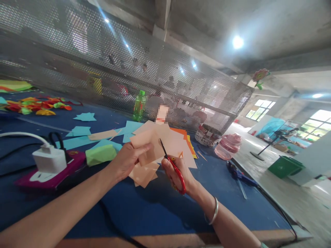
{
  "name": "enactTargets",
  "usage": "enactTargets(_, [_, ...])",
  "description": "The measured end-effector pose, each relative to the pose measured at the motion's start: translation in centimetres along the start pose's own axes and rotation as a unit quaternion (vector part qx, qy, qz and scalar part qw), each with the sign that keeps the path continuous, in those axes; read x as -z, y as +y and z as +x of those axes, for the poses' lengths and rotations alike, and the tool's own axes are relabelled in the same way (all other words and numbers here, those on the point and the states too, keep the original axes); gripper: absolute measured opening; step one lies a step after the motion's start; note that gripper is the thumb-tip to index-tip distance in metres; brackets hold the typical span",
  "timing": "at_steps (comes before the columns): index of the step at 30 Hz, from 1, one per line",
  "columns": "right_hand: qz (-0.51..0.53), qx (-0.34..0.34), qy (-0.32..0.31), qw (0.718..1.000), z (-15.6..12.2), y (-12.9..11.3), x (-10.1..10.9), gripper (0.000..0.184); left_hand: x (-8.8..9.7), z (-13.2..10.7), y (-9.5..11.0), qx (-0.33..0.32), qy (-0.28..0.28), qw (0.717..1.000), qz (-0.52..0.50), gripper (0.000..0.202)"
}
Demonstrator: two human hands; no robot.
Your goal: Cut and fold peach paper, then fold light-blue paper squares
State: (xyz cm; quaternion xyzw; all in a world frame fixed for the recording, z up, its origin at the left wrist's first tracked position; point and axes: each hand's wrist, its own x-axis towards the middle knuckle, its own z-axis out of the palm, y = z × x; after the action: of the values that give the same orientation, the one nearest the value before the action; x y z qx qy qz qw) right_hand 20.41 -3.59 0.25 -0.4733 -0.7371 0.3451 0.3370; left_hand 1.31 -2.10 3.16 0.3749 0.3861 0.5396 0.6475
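**Left hand point(128, 161)** closed on a sheaf of peach paper sheets point(152, 148), its fingers point(141, 148) laid across the top sheet, holding the sheaf in the air above the blue-topped bench point(144, 213). **Right hand point(176, 175)** closed around red-handled scissors point(179, 177), with the narrow blades pointing up across the sheaf's face. A metal bangle point(214, 210) circles the right wrist.

**Behind the sheaf:** orange and yellow paper sheets point(186, 139) on the bench. **Left of the hands:** light blue paper cutouts point(79, 131), a green block point(100, 155), and a white power adapter point(49, 159) resting on a magenta box point(49, 174), with black cords nearby. Farther left lies a heap of red, yellow and green paper pieces point(36, 105). **Right of the hands:** a woven basket point(208, 135), stacked pink plastic containers point(227, 146) and a blue glue gun point(239, 175). **Far edge of the bench:** a green bottle point(139, 105) standing before a perforated metal screen point(116, 69). **Beyond the bench:** a green plastic bin point(286, 167) on the floor point(292, 203).
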Motion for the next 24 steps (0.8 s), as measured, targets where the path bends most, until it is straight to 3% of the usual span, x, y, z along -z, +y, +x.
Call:
enactTargets(11, [0.001, -0.011, -0.009, 1.000, -0.14, -0.02, 0.22, 0.051, 0.03, -0.19, 0.24, 0.005, 0.003, 1.000, -0.005, 0.040])
enactTargets(16, [-0.024, 0.044, -0.004, 0.999, -0.16, -0.33, 0.46, 0.047, 0.25, -0.07, -0.06, -0.002, -0.037, 0.999, 0.006, 0.040])
enactTargets(24, [-0.028, 0.035, 0.001, 0.999, 0.08, 0.23, 0.43, 0.044, 0.38, 0.14, -0.66, -0.015, -0.051, 0.998, 0.026, 0.045])
